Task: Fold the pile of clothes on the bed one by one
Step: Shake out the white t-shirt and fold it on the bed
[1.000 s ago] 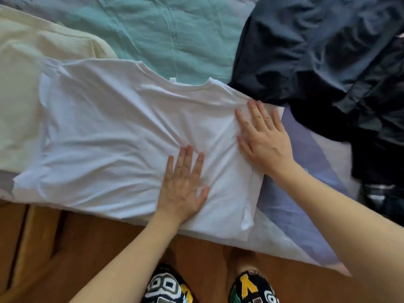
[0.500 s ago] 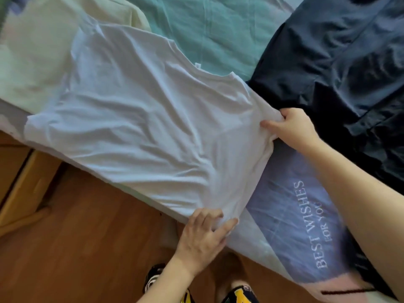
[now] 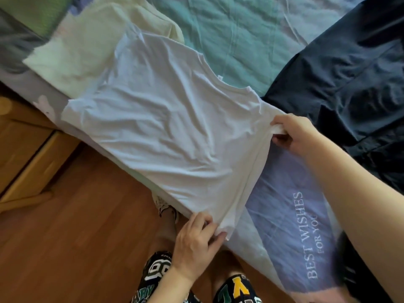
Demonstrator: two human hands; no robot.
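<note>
Gripping the white T-shirt (image 3: 175, 136) along one side edge, both hands are clamped on its cloth and well apart from each other. The left hand (image 3: 194, 239) pinches the lower corner of that edge, just past the near edge of the bed (image 3: 258, 243), above the wooden floor (image 3: 76, 237). The right hand (image 3: 295, 132) holds the upper corner of the same edge bunched in its curled fingers, over the bed. Between them the edge is pulled taut. The rest of the shirt lies wrinkled across the bed's near edge, its far part overlapping a cream garment (image 3: 87, 51). A dark garment (image 3: 349, 79) is heaped toward the bed's right side, beside the right hand. Bedding printed "BEST WISHES FOR YOU" (image 3: 306, 237) shows under the right forearm.
</note>
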